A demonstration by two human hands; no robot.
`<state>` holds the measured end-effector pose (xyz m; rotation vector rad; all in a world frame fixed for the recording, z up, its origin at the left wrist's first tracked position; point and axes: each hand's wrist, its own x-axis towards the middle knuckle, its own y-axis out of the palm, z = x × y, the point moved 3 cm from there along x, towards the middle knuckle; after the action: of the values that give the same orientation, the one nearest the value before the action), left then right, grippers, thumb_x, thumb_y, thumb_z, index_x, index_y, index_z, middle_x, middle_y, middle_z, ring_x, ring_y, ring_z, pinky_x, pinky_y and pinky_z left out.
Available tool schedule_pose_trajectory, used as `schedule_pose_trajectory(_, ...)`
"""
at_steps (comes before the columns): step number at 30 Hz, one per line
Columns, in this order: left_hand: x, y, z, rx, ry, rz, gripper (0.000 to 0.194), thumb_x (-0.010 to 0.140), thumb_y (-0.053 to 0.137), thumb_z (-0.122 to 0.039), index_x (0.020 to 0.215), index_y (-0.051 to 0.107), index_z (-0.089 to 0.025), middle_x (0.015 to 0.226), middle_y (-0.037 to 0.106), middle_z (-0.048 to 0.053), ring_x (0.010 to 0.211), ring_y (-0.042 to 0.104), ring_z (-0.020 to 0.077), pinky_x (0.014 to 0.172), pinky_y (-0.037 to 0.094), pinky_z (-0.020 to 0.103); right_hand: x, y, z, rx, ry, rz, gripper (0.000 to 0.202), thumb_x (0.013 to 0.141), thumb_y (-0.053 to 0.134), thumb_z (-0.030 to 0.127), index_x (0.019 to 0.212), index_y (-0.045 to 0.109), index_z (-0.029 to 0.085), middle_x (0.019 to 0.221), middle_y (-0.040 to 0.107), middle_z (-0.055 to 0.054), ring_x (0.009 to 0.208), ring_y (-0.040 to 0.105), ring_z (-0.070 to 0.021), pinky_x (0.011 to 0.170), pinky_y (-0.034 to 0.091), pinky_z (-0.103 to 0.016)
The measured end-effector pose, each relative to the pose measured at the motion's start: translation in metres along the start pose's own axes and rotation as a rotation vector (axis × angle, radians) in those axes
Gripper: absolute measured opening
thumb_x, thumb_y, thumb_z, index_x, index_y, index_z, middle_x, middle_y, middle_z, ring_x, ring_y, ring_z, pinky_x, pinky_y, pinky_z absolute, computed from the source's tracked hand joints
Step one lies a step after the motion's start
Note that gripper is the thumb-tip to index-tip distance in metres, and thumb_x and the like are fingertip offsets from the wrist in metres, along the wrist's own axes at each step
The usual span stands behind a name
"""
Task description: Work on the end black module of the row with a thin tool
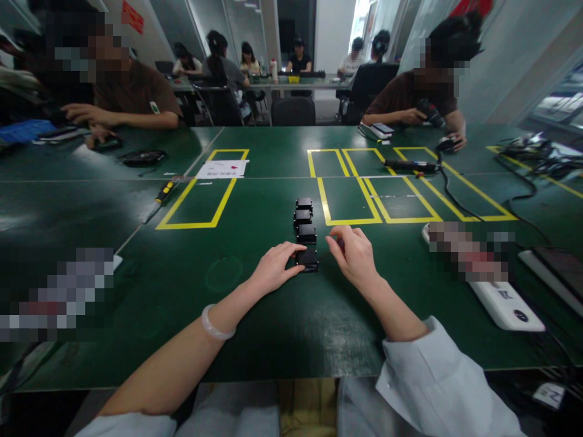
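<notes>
Several small black box-shaped parts stand in a line on the green table [264, 340], running away from me. My left hand [276, 265] grips the nearest black box [307, 260], its thumb at the near side and its fingers at the far side. Just right of that box is my right hand [353, 252], its fingers curled and the thumb drawn in near the index finger. Whatever sits between those fingertips, if anything, is too small to make out. Behind the gripped box are another black box [306, 233], then one more [302, 216], and the farthest one [304, 204].
Yellow tape outlines [348, 222] mark the table. A white paper [223, 169] and a yellow-black screwdriver-like tool [167, 191] lie left. At right are a white power strip [505, 303], a black corded tool [412, 165] and cables [542, 155]. Two people [132, 91] sit opposite, handling things.
</notes>
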<state>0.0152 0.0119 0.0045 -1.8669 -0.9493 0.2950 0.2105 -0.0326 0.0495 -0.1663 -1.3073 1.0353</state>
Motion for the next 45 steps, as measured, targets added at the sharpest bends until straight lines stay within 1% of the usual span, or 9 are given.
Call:
schedule_pose_trajectory(7,0.0002,-0.001,-0.0007,-0.016,0.009,-0.004,0.037,0.087,0.061,-0.031,0.123,0.052,-0.026,0.114,0.059,0.005,0.104,0.058,0.0235,0.087,0.046,0.037,0.0002,-0.001,0.0014,-0.008,0.0,-0.024,0.016,0.089,0.043,0.018,0.1,0.054,0.02,0.077,0.063,-0.002,0.064,0.052,-0.016,0.068,0.042,-0.031)
schedule_pose_trajectory(11,0.0001,-0.001,-0.0009,-0.003,0.005,-0.001,0.037,0.087,0.06,-0.033,0.122,0.052,-0.025,0.113,0.059,0.004,0.102,0.058,0.0234,0.087,0.046,0.037,-0.0004,-0.0008,0.0007,-0.01,0.002,-0.015,0.015,0.09,0.043,0.02,0.1,0.054,0.021,0.074,0.062,-0.001,0.064,0.052,-0.0163,0.069,0.042,-0.031)
schedule_pose_trajectory(16,0.0002,-0.0009,-0.0013,-0.01,0.005,-0.003,0.037,0.087,0.061,-0.032,0.123,0.052,-0.026,0.113,0.06,0.004,0.103,0.058,0.0232,0.086,0.046,0.036,-0.0011,-0.0009,-0.0001,-0.008,-0.005,0.009,0.011,0.092,0.049,0.03,0.09,0.055,0.021,0.067,0.057,0.001,0.06,0.049,-0.0147,0.067,0.04,-0.03)
schedule_pose_trajectory(19,0.0004,-0.0004,-0.0005,-0.016,0.004,-0.009,0.037,0.086,0.062,-0.031,0.122,0.052,-0.025,0.112,0.06,0.004,0.102,0.058,0.023,0.087,0.046,0.036,-0.0007,-0.0014,0.0,-0.01,-0.007,-0.007,0.011,0.092,0.047,0.028,0.088,0.055,0.021,0.068,0.059,0.0,0.059,0.047,-0.0145,0.065,0.039,-0.029)
schedule_pose_trajectory(23,0.0004,0.0001,0.0005,-0.02,0.007,-0.008,0.037,0.086,0.061,-0.032,0.122,0.052,-0.025,0.113,0.06,0.005,0.102,0.058,0.0232,0.087,0.046,0.037,-0.0003,-0.0008,-0.0003,-0.018,0.001,-0.031,0.013,0.091,0.042,0.02,0.096,0.054,0.02,0.076,0.063,-0.002,0.063,0.051,-0.0157,0.067,0.041,-0.03)
schedule_pose_trajectory(27,0.0003,0.0001,0.0002,-0.013,0.013,-0.011,0.037,0.087,0.06,-0.033,0.122,0.052,-0.026,0.113,0.06,0.005,0.104,0.058,0.0235,0.088,0.046,0.037,-0.0013,0.0006,-0.001,-0.016,0.017,-0.024,0.017,0.09,0.042,0.019,0.102,0.053,0.02,0.075,0.061,-0.002,0.064,0.052,-0.0167,0.068,0.042,-0.032)
schedule_pose_trajectory(35,0.0003,0.0,0.0003,-0.006,0.013,-0.01,0.037,0.087,0.061,-0.032,0.122,0.052,-0.026,0.112,0.06,0.004,0.101,0.058,0.0232,0.086,0.046,0.036,-0.0014,-0.0015,-0.0006,0.003,0.004,-0.004,0.012,0.092,0.049,0.031,0.091,0.056,0.021,0.07,0.058,-0.001,0.062,0.05,-0.0152,0.067,0.041,-0.03)
schedule_pose_trajectory(39,0.0001,-0.0004,0.0001,-0.012,0.009,-0.003,0.037,0.087,0.062,-0.032,0.122,0.052,-0.026,0.113,0.06,0.004,0.101,0.058,0.023,0.086,0.046,0.036,-0.001,-0.0005,-0.0006,0.0,0.016,-0.016,0.011,0.092,0.045,0.023,0.094,0.055,0.02,0.071,0.058,-0.001,0.062,0.049,-0.0156,0.067,0.041,-0.03)
schedule_pose_trajectory(45,0.0003,-0.0004,0.0002,-0.019,0.007,0.001,0.037,0.087,0.061,-0.032,0.122,0.052,-0.026,0.113,0.06,0.004,0.103,0.058,0.0233,0.086,0.045,0.036,-0.0016,-0.0007,0.0011,0.01,-0.009,-0.038,0.021,0.087,0.044,0.016,0.107,0.05,0.018,0.072,0.057,0.0,0.063,0.05,-0.0164,0.068,0.043,-0.031)
